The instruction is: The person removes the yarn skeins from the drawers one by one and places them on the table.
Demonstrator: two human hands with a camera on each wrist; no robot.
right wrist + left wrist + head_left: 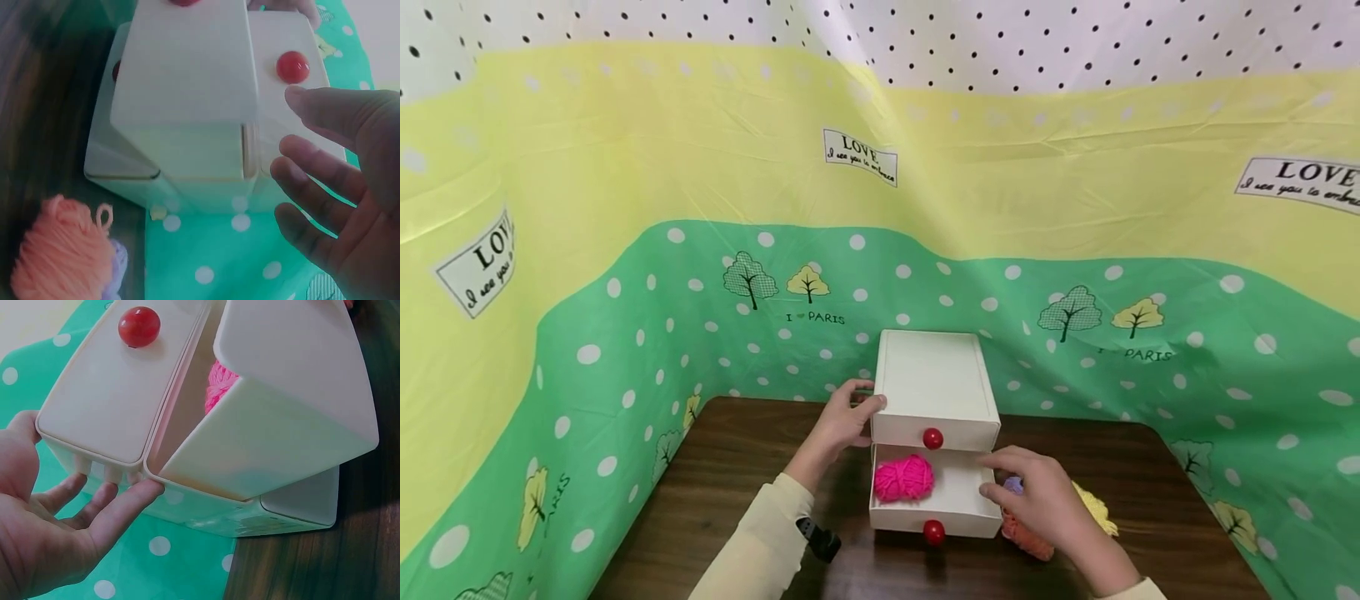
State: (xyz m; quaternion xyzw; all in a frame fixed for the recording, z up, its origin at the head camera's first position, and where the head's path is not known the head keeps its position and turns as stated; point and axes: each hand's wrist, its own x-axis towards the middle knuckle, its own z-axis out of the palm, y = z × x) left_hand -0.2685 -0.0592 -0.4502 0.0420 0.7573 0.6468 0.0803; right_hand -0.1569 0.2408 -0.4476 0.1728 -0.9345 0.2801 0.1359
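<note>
A white drawer cabinet (934,375) with round red knobs stands on the table. Its middle drawer (958,492) is pulled out, with a bright pink yarn ball (904,479) lying in its left part. My left hand (844,417) rests against the cabinet's left side, thumb at the upper edge and fingertips along the side wall. Over the drawer's right edge hovers my right hand (1037,492), fingers spread and holding nothing. In the right wrist view its fingers (312,187) are beside the upper drawer front. Below this hand lies an orange yarn ball (62,256).
Beside the orange ball are a purple yarn ball (117,269) and a yellow one (1097,508), partly hidden by my right hand. The cabinet has a lower drawer (303,500), which is shut. A patterned cloth (790,367) hangs behind the dark wooden table (737,450).
</note>
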